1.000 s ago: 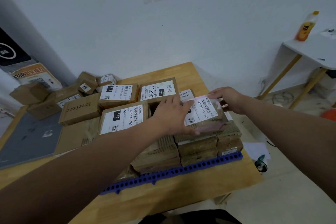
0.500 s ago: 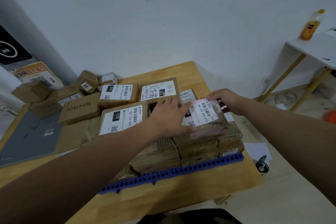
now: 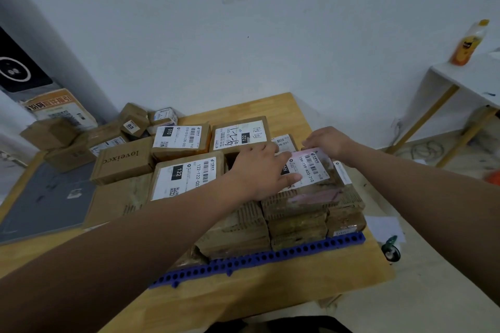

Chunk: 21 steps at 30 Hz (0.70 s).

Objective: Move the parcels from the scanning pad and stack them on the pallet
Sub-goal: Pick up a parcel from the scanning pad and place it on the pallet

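Parcel [image 3: 311, 170] has barely shifted: it sits atop the stack on the pallet [image 3: 270, 257], centre right. My left grip [image 3: 259, 167] still presses spread flat on it, right grip [image 3: 328, 142] curled over its far edge; placement looks nearly done.

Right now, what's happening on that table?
A person has both hands on the top parcel of the stack on the blue pallet. The left hand lies flat on its near left side, fingers straight. The right hand is at its far right corner, though whether it grips is unclear. The parcel sits level, seemingly being squared up. Loose boxes lie beyond the grey pad at left.
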Available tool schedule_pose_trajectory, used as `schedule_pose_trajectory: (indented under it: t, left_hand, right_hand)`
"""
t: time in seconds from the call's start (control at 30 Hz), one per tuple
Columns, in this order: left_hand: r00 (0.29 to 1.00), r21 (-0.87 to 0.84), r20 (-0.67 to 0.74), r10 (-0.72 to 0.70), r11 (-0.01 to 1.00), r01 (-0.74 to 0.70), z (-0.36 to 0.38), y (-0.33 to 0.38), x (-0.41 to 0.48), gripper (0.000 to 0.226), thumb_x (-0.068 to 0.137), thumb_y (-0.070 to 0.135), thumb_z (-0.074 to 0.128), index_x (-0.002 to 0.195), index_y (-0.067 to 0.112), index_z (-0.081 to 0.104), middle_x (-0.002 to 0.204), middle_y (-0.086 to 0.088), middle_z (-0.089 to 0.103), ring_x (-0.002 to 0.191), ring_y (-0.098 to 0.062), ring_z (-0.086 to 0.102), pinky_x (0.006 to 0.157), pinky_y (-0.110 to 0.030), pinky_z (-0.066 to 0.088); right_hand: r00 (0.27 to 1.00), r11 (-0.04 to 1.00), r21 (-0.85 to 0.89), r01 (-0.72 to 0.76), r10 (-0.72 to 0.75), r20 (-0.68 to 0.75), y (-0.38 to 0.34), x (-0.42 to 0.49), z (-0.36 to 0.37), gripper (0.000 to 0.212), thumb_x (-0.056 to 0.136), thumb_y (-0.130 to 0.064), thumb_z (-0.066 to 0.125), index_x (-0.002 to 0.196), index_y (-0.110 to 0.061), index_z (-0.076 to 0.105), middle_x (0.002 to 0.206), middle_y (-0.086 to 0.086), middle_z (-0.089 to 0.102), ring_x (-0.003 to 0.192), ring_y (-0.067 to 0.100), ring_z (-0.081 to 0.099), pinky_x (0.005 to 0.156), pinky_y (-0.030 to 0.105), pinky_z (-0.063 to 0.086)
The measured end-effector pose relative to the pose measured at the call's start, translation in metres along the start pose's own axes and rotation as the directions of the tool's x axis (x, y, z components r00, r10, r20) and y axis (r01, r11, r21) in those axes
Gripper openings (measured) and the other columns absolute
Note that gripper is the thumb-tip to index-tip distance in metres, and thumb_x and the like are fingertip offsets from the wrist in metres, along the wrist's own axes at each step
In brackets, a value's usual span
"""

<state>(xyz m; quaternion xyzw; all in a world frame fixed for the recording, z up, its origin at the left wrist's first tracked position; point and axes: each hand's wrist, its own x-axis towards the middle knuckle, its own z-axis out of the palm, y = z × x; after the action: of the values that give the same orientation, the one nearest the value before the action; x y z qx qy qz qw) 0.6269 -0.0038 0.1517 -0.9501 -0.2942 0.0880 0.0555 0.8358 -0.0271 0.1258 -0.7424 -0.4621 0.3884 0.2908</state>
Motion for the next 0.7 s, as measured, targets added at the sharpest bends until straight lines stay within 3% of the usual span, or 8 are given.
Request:
schedule_pose_trajectory:
  t: [0.1, 0.3, 0.47, 0.7]
  left_hand:
    - [1.0, -0.013, -0.017, -0.009, 1.0, 0.009, -0.008, -0.004, 0.0, 0.071, 0.094, 0.07, 0.018, 0.147, 0.027, 0.035, 0.143, -0.007, 0.044, 0.127, -0.029, 0.045, 0.101, -0.048, 0.039]
    - [0.996, -0.05, -0.005, -0.09, 0.995, 0.089, -0.026, -0.035, -0.006, 0.062, 0.095, 0.067, 0.024, 0.137, 0.028, 0.047, 0.135, -0.008, 0.05, 0.123, -0.031, 0.048, 0.096, -0.048, 0.041]
    - [0.986, -0.142, 0.032, -0.166, 0.975, 0.169, -0.045, -0.069, -0.022, 0.054, 0.096, 0.059, 0.036, 0.141, 0.031, 0.044, 0.142, -0.007, 0.047, 0.129, -0.031, 0.043, 0.101, -0.049, 0.037]
    - [0.955, -0.294, -0.061, -0.29, 0.92, 0.261, -0.062, -0.162, -0.065, 0.048, 0.094, 0.052, 0.045, 0.139, 0.036, 0.046, 0.138, 0.001, 0.049, 0.124, -0.024, 0.047, 0.096, -0.043, 0.042]
  right_hand:
    - [0.996, 0.983, -0.172, 0.068, -0.075, -0.036, -0.01, 0.004, 0.0, 0.029, 0.095, -0.029, 0.059, 0.114, -0.01, 0.069, 0.127, 0.01, 0.061, 0.115, 0.027, 0.056, 0.097, 0.035, 0.042]
    - [0.978, 0.925, -0.347, 0.155, -0.194, -0.081, -0.046, 0.014, 0.016, 0.028, 0.092, -0.038, 0.058, 0.107, -0.017, 0.068, 0.116, 0.003, 0.062, 0.099, 0.019, 0.055, 0.089, 0.038, 0.046]
    - [0.955, 0.878, -0.43, 0.212, -0.279, -0.098, -0.084, 0.025, 0.039, 0.031, 0.092, -0.042, 0.055, 0.113, -0.023, 0.065, 0.12, 0.004, 0.056, 0.106, 0.023, 0.055, 0.091, 0.039, 0.045]
    - [0.873, 0.747, -0.542, 0.384, -0.484, -0.049, -0.173, 0.046, 0.1, 0.033, 0.094, -0.038, 0.054, 0.124, -0.026, 0.059, 0.126, -0.001, 0.053, 0.117, 0.023, 0.049, 0.096, 0.041, 0.044]
